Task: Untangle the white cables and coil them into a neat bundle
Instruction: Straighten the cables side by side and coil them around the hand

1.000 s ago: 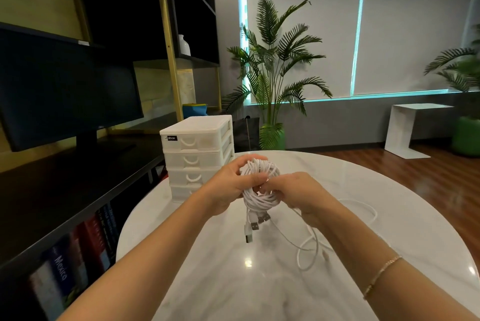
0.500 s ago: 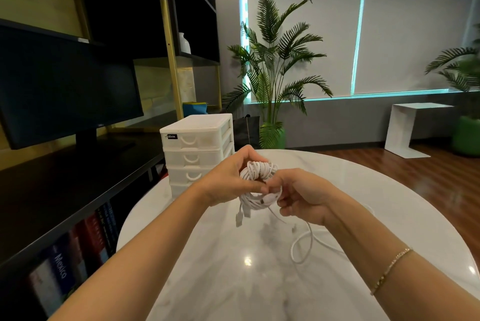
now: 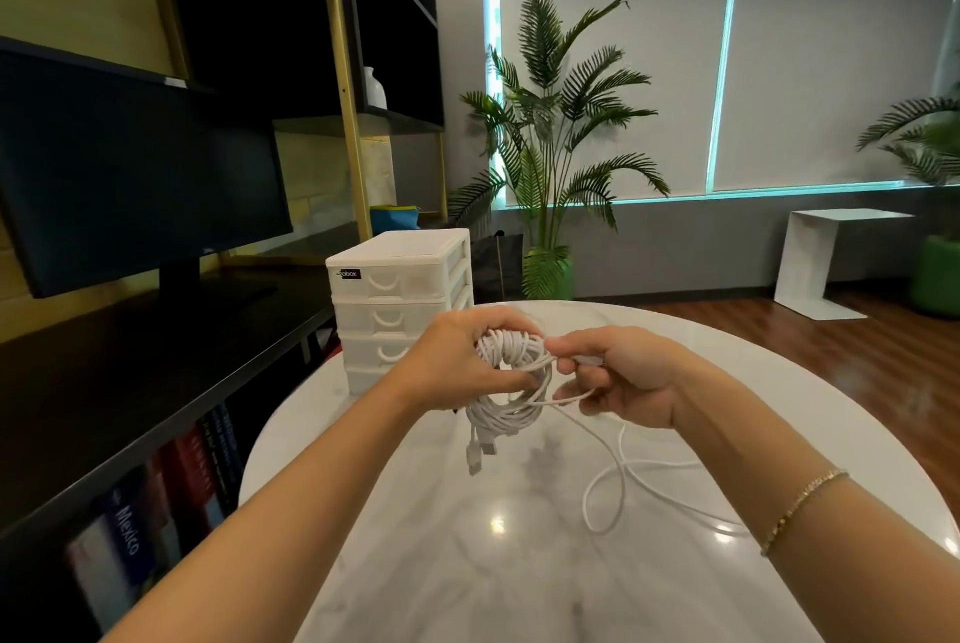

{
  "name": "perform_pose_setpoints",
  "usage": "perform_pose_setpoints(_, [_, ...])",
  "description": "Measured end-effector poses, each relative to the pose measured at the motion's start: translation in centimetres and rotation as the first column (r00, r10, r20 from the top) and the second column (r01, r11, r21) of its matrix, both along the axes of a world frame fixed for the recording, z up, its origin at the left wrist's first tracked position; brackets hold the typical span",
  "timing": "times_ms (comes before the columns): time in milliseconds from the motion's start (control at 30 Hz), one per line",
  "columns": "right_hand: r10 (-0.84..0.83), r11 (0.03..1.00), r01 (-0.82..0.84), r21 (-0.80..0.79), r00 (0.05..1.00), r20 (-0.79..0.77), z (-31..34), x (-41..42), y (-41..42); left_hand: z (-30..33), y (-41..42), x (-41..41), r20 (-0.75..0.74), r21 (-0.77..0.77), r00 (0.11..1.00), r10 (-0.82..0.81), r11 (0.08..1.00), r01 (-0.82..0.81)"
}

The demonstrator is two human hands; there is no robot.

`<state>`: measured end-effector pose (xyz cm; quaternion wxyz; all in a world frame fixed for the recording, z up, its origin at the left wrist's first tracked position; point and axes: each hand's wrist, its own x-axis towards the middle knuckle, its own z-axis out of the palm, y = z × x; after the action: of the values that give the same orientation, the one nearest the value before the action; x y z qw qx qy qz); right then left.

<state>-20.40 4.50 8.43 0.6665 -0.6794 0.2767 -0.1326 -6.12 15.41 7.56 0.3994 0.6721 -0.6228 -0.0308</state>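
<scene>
while hands (image 3: pixel 457 361) hold coil (image 3: pixel 511 382), drawers (image 3: pixel 400 299) seemingly behind.

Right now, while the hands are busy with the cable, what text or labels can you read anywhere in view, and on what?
"Mexico": on the spine of a book on the lower shelf at left.
Small black label on the top of the white drawer unit: ends in "box"; its first letters are too small to read.
Other book spines beside it: lettering too blurred to read.
No other text shows.
</scene>
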Motion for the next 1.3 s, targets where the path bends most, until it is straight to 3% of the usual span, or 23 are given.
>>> perform_pose_setpoints(233, [-0.012,0.999,0.012,0.041,1.000,-0.004,0.9,-0.6,-1.5,-0.1,0.1,0.2,0.146,0.033,0.988,0.042,0.998,-0.047])
perform_pose_setpoints(433, [-0.039,0.960,-0.007,-0.279,0.986,-0.161,2.1,-2.1,-3.5,-0.4,0.6,0.9,0.064,0.105,0.993,0.097,0.989,-0.103])
perform_pose_setpoints(567, [-0.015,0.901,-0.114,-0.418,0.956,-0.292,3.1,-2.3,-3.3,-0.4,0.1,0.6,0.029,0.138,0.994,0.108,0.984,-0.111])
perform_pose_setpoints(700, [0.016,0.829,-0.263,-0.494,0.894,-0.448,3.9,-2.3,-2.3,-0.5,-0.6,0.6,0.129,0.177,0.976,0.177,0.964,-0.199])
perform_pose_setpoints(867, [0.172,0.927,-0.263,-0.268,0.932,-0.320,3.8,-2.0,-2.5,-0.2,-0.8,1.0,0.113,0.200,0.965,0.236,0.946,-0.255])
perform_pose_setpoints(967, [0.065,0.923,-0.178,-0.342,0.946,-0.317,3.6,-2.4,-3.5,-0.4,-0.3,1.7,0.166,0.233,0.955,0.247,0.931,-0.282])
perform_pose_setpoints(1033, [-0.108,0.839,-0.081,-0.538,0.944,-0.311,3.5,-2.6,-4.2,-0.7,0.2,2.1,0.209,0.258,0.947,0.243,0.921,-0.293])
perform_pose_setpoints(1100, [-0.234,0.735,0.043,-0.677,0.953,-0.193,3.2,-2.4,-4.7,-0.8,0.5,2.2,0.199,0.290,0.956,0.217,0.919,-0.269])
perform_pose_setpoints(1200, [-0.306,0.595,0.236,-0.768,0.951,0.055,2.4,-1.3,-5.1,-0.2,0.7,1.4,0.144,0.309,0.983,0.110,0.939,-0.151])
perform_pose_setpoints(1300, [-0.382,0.491,0.264,-0.830,0.922,0.067,1.3,0.2,-4.8,0.5,1.0,0.3,-0.008,0.267,1.000,-0.010,0.964,0.012])
